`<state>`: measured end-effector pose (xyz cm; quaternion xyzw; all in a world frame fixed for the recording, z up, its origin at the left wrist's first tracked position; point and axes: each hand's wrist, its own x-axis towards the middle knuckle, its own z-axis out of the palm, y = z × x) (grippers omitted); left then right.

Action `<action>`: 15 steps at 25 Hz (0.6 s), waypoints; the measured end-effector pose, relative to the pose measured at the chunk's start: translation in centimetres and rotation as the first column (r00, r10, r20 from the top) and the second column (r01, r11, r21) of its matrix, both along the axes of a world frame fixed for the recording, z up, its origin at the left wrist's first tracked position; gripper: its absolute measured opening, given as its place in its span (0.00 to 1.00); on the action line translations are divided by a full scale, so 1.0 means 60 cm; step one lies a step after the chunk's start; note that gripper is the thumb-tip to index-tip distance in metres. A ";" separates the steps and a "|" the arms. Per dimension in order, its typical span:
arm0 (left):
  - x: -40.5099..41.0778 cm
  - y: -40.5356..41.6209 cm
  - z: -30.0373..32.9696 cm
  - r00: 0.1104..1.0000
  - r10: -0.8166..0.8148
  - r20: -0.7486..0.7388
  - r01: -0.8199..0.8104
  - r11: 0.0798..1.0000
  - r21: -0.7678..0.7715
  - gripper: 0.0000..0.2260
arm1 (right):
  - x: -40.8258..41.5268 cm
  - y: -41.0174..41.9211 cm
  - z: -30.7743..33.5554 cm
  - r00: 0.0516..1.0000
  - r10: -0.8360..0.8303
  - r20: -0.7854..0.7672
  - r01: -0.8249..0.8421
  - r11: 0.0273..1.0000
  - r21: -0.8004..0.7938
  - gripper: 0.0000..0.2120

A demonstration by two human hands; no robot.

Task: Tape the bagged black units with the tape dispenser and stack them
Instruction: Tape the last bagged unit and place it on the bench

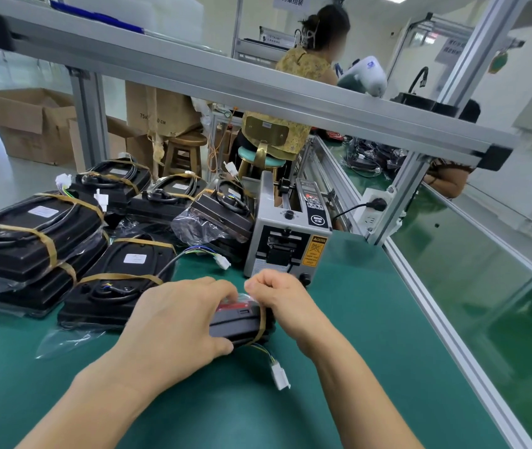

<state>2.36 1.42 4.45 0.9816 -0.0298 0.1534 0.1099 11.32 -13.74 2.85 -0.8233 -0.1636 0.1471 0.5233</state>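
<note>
Green matted surface (339, 367) inside an aluminium-framed workstation; a seated person (306, 69) is seen beyond the frame, back turned.

Bagged black unit (242, 322) is held between both hands, low centre, resting on the surface. Left hand (174, 322) is curled over its left end, thumb under the near edge, fingers over the top. Right hand (277, 299) is closed at the unit's top right corner, fingertips pinching at the bag or tape there; exactly which cannot be told. A brown tape strip (260, 328) is wrapped round the unit's right end, just left of the right wrist. Coloured wires with a white connector (280, 374) trail out from under the unit, lying on the surface between the forearms.

Tape dispenser (287, 241) stands just beyond the right hand, upright, apart from it.

Taped units (31, 234) are stacked beyond and left of the left hand; more taped units (167, 196) lie further back, left of the dispenser. Nearest one (122, 283) lies just beyond the left hand.
</note>
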 end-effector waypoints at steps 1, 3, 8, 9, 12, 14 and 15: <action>-0.003 -0.002 -0.001 1.000 0.013 -0.005 -0.013 1.000 -0.003 0.26 | -0.002 -0.006 -0.016 0.998 -0.066 -0.020 0.067 0.996 0.062 0.15; -0.010 -0.007 -0.005 1.000 0.020 0.014 -0.020 1.000 -0.005 0.26 | 0.001 -0.020 -0.045 0.957 -0.277 -0.091 0.289 0.941 0.174 0.13; -0.028 -0.011 -0.006 0.999 0.025 0.036 -0.024 0.999 -0.022 0.27 | 0.051 -0.026 -0.043 0.753 -0.622 -0.214 0.658 0.711 0.247 0.10; -0.029 -0.011 -0.006 1.000 -0.001 0.021 0.001 1.000 -0.002 0.28 | 0.061 -0.020 -0.035 0.731 -0.647 -0.217 0.682 0.683 0.261 0.11; -0.027 -0.017 -0.012 0.998 -0.026 0.057 0.024 0.999 0.031 0.31 | 0.089 0.001 -0.017 0.681 -0.696 -0.228 0.731 0.624 0.277 0.11; -0.022 -0.018 -0.019 0.995 -0.002 0.100 -0.005 0.998 0.070 0.31 | 0.106 0.011 -0.015 0.657 -0.713 -0.245 0.751 0.595 0.286 0.10; -0.021 -0.020 -0.021 0.994 0.000 0.106 -0.008 0.997 0.074 0.30 | 0.113 0.016 -0.016 0.642 -0.724 -0.251 0.764 0.578 0.285 0.10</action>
